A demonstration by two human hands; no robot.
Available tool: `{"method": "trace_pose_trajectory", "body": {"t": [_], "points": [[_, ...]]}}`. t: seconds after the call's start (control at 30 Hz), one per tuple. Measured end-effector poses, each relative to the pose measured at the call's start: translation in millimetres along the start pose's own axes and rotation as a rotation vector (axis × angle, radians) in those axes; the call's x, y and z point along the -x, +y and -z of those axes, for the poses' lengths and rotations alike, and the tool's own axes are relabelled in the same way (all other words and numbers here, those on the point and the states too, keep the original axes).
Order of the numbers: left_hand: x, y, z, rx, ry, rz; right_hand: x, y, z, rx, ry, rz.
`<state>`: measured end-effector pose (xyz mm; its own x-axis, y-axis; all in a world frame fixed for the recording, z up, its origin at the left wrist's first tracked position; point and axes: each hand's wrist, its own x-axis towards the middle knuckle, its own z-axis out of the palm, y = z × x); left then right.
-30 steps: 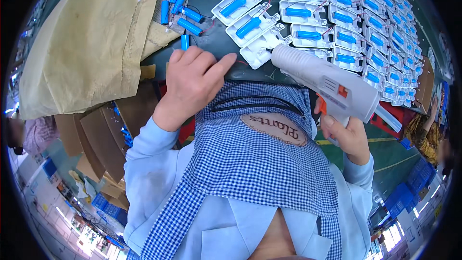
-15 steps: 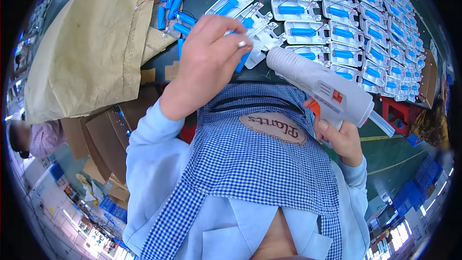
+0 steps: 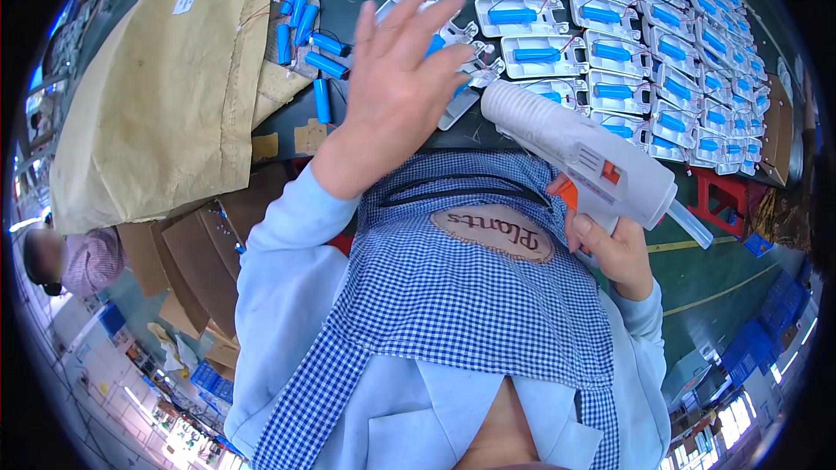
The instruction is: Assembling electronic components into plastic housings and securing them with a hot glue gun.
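My right hand point(image 3: 614, 252) grips a white hot glue gun point(image 3: 583, 152) by its handle, beside its orange trigger. A clear glue stick point(image 3: 691, 226) sticks out of the gun's back end, and the ribbed front points left. Fingers spread, my left hand point(image 3: 402, 87) hovers over a few white plastic housings, partly hiding them. One such housing point(image 3: 460, 107) shows between that hand and the gun's front. Left of the hand lie loose blue cylindrical batteries point(image 3: 323, 102) with thin wires.
Rows of white housings point(image 3: 535, 55), each with a blue battery, cover the table's right side. A large tan paper sack point(image 3: 165, 87) lies at the left, above cardboard boxes point(image 3: 192, 252). A red stool point(image 3: 721, 200) stands at the right. Another person point(image 3: 91, 261) is at far left.
My left hand has opened from a pinch, fingers now spread, and shifted slightly right. The battery near its fingers is now mostly hidden. My right hand and the glue gun stay nearly still.
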<state>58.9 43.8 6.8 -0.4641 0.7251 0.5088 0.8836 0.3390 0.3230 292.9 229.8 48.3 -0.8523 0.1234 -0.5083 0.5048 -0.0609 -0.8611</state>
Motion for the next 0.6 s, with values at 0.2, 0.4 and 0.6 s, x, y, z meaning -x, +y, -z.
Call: {"method": "trace_pose_trajectory", "body": {"t": [0.2,0.4,0.6], "points": [[21.2,-17.8,32.5,0.086,0.117,-0.013,-13.9,-6.2,-8.9,-0.055,0.039,0.070],[37.6,-24.5,35.7,0.091,-0.104,0.004,-15.6,-1.6,-7.5,-0.071,0.045,0.060],[38.7,-32.7,36.5,-0.022,-0.111,-0.037,-10.7,-4.0,-1.2,-0.178,-0.031,0.068]]}}
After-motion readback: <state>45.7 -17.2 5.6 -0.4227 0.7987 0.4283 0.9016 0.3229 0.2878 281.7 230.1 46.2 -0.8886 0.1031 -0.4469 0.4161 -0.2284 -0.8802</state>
